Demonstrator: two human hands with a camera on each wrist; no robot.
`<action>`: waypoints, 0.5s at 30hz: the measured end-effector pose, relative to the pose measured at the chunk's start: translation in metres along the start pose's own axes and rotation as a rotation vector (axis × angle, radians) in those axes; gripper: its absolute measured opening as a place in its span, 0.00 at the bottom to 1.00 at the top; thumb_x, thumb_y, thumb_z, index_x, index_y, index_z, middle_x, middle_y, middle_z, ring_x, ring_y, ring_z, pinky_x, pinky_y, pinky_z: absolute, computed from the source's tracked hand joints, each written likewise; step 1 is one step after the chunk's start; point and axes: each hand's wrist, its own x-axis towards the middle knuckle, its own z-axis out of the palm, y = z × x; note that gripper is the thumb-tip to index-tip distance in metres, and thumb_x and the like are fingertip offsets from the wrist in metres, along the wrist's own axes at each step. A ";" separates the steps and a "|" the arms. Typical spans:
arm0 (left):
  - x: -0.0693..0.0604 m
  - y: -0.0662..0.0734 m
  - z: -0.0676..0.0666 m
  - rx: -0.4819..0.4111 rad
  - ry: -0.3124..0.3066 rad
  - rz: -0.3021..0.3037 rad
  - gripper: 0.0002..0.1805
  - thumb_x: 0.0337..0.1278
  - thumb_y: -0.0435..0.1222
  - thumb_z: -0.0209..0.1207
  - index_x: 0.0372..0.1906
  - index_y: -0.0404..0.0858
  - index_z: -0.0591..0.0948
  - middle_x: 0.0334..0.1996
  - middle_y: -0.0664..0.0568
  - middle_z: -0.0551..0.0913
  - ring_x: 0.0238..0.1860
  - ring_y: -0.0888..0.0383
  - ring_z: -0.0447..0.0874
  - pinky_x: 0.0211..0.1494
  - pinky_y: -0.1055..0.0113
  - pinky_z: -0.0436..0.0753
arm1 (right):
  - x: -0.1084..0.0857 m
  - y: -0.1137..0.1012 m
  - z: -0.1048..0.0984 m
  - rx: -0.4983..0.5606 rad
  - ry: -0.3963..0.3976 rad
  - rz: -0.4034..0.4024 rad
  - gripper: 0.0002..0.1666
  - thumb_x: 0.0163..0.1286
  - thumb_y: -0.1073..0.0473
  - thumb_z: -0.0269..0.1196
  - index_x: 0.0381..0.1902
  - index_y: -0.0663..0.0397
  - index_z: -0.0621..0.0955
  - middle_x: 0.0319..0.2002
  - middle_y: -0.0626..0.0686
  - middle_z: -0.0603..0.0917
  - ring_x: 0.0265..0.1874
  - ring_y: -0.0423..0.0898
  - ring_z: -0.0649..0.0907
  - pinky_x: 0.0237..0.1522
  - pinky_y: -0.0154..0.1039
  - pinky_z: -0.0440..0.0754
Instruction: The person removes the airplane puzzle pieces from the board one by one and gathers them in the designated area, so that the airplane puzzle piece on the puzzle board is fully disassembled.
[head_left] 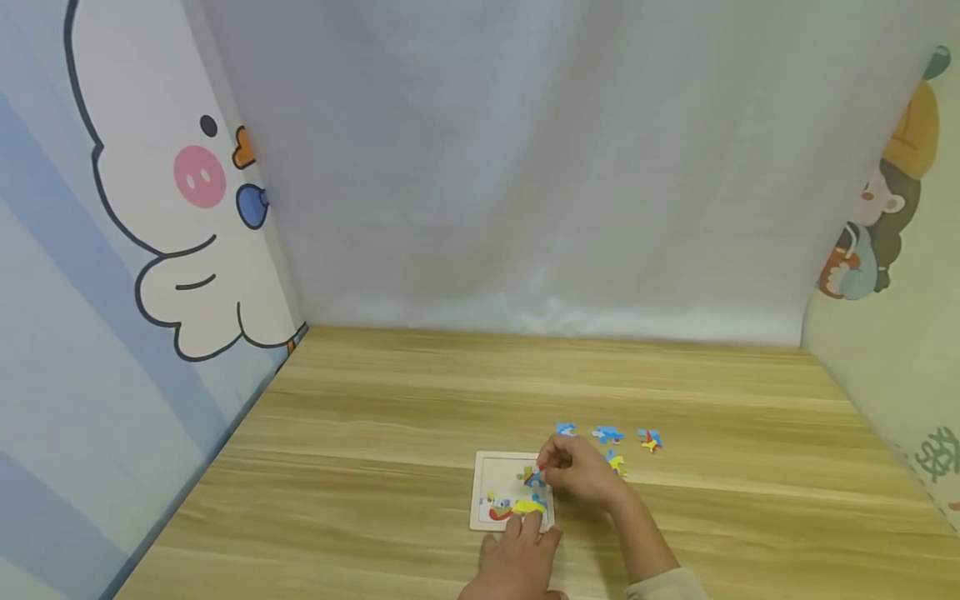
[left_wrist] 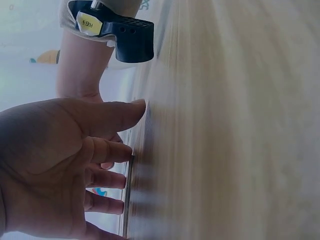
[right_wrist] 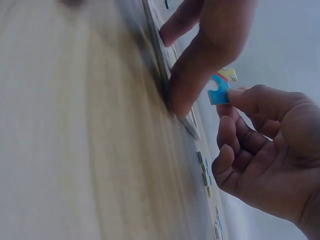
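A shallow wooden puzzle board (head_left: 476, 493) lies on the table in the head view, with joined colored pieces (head_left: 528, 506) along its near side. My left hand (head_left: 513, 560) rests its extended fingers on the board's near edge; the left wrist view shows those fingertips (left_wrist: 117, 206) along the rim. Between thumb and fingers, my right hand (head_left: 587, 473) pinches a puzzle piece (right_wrist: 218, 94), blue with red and yellow parts. In the head view that piece is over the right part of the board; the gripping fingers partly cover it.
Beyond and right of the board lie loose puzzle pieces: a blue one (head_left: 566, 429), a blue-and-white one (head_left: 608, 434), a blue, red and yellow one (head_left: 651, 440), and a yellow-blue one (head_left: 617, 463) partly behind the right hand. A pale curtain (head_left: 540, 167) hangs behind the wooden table (head_left: 360, 433).
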 end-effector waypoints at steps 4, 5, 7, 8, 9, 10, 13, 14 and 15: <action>0.001 -0.001 0.002 -0.011 -0.004 -0.003 0.37 0.39 0.57 0.67 0.59 0.49 0.74 0.54 0.54 0.66 0.54 0.53 0.64 0.42 0.46 0.74 | -0.001 0.000 -0.002 0.019 0.032 -0.023 0.06 0.57 0.75 0.60 0.32 0.62 0.77 0.26 0.50 0.77 0.27 0.44 0.75 0.29 0.33 0.73; 0.001 -0.001 0.002 -0.021 -0.007 -0.004 0.37 0.39 0.56 0.68 0.59 0.48 0.74 0.54 0.54 0.66 0.54 0.53 0.64 0.42 0.46 0.73 | -0.001 0.000 -0.002 0.020 0.036 -0.024 0.06 0.57 0.75 0.60 0.32 0.62 0.77 0.26 0.50 0.77 0.27 0.44 0.75 0.29 0.33 0.73; 0.002 -0.002 0.003 -0.040 -0.005 0.000 0.37 0.39 0.56 0.68 0.59 0.48 0.74 0.55 0.53 0.67 0.54 0.52 0.64 0.42 0.46 0.73 | -0.002 -0.001 -0.001 0.025 0.049 -0.020 0.06 0.57 0.74 0.60 0.32 0.62 0.77 0.27 0.50 0.77 0.27 0.44 0.75 0.29 0.33 0.74; 0.002 -0.002 0.003 -0.049 -0.005 0.003 0.37 0.40 0.55 0.68 0.59 0.47 0.74 0.55 0.53 0.67 0.54 0.51 0.64 0.42 0.45 0.73 | -0.003 -0.001 -0.001 0.024 0.059 -0.017 0.06 0.57 0.74 0.60 0.32 0.62 0.77 0.27 0.50 0.77 0.27 0.45 0.75 0.30 0.33 0.74; 0.002 -0.003 0.003 -0.053 0.000 0.006 0.37 0.40 0.55 0.68 0.59 0.47 0.74 0.56 0.52 0.67 0.55 0.51 0.64 0.43 0.44 0.72 | -0.004 -0.002 -0.001 0.021 0.067 -0.010 0.06 0.57 0.73 0.60 0.33 0.63 0.77 0.27 0.51 0.77 0.28 0.45 0.75 0.30 0.34 0.74; 0.002 -0.003 0.003 -0.057 0.006 0.011 0.37 0.40 0.55 0.69 0.59 0.46 0.73 0.57 0.51 0.67 0.56 0.50 0.64 0.44 0.43 0.72 | -0.006 -0.002 -0.002 0.023 0.077 0.002 0.05 0.58 0.73 0.60 0.33 0.63 0.77 0.28 0.51 0.77 0.28 0.45 0.76 0.30 0.34 0.74; 0.002 -0.005 0.002 -0.062 0.008 0.020 0.38 0.40 0.54 0.69 0.60 0.46 0.72 0.60 0.50 0.65 0.59 0.48 0.63 0.48 0.40 0.70 | -0.011 -0.003 -0.005 0.036 0.108 0.034 0.05 0.59 0.71 0.60 0.35 0.63 0.77 0.30 0.52 0.77 0.30 0.46 0.76 0.32 0.35 0.75; 0.002 -0.006 0.002 -0.063 0.007 0.023 0.39 0.40 0.54 0.69 0.60 0.46 0.72 0.61 0.50 0.64 0.60 0.47 0.62 0.49 0.39 0.69 | -0.013 -0.003 -0.007 0.036 0.119 0.042 0.05 0.60 0.71 0.60 0.35 0.64 0.77 0.30 0.52 0.77 0.30 0.47 0.76 0.32 0.35 0.75; 0.002 -0.006 0.002 -0.063 0.009 0.026 0.39 0.39 0.54 0.69 0.61 0.46 0.71 0.62 0.50 0.63 0.61 0.46 0.62 0.50 0.39 0.69 | -0.015 -0.002 -0.009 0.035 0.129 0.050 0.05 0.60 0.70 0.61 0.36 0.64 0.77 0.30 0.52 0.78 0.30 0.47 0.76 0.32 0.35 0.75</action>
